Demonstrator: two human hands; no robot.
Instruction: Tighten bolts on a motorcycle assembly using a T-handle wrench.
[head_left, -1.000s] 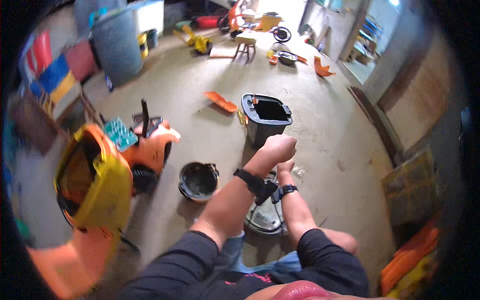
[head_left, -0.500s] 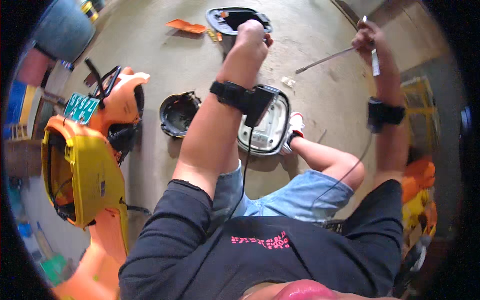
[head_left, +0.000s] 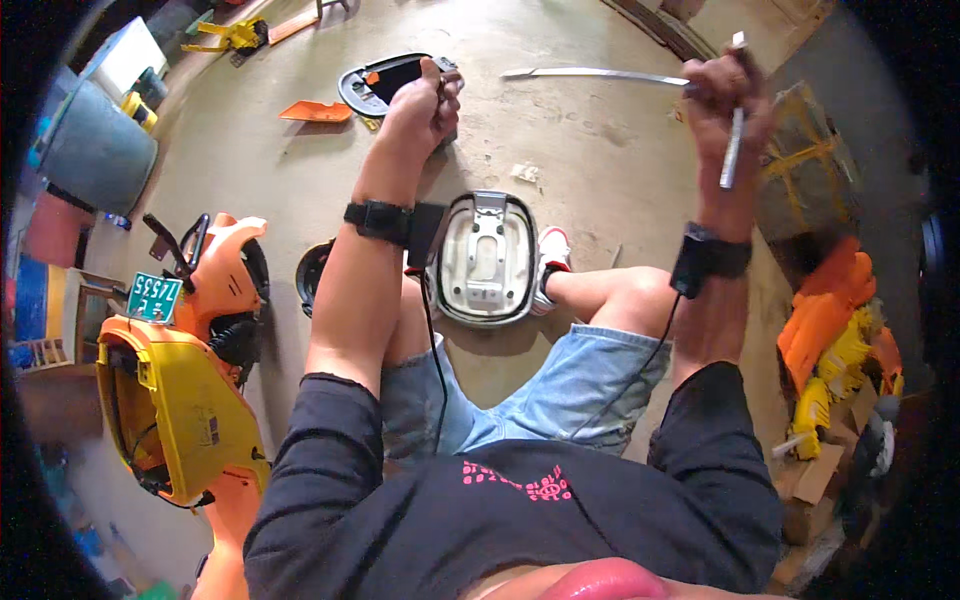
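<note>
My right hand (head_left: 722, 85) is closed round a T-handle wrench (head_left: 600, 74), whose crossbar sticks out on both sides of the fist and whose long shaft points left over the floor. Curled fingers with the thumb up are what my left hand (head_left: 420, 105) shows, beside a black oval shell with a grey rim (head_left: 352, 88). Whatever lies inside those fingers is hidden. An orange plastic piece (head_left: 315, 111) rests left of the shell. Between my feet stands a whitish oval shell (head_left: 487, 225) with a dark rim, touched by neither hand.
An orange and yellow scooter body (head_left: 205, 410) fills the left side. A dark bowl-shaped thing (head_left: 310, 275) is partly behind my left arm. Orange and yellow plastic parts (head_left: 825, 315) are heaped at right, near a taped box (head_left: 800, 165). A blue-grey tub (head_left: 100, 150) stands far left.
The view has shifted, and the floor things sit further left and lower. My left hand has drawn back from over the black shell's opening. The wrench's shaft has swung up to nearly level.
</note>
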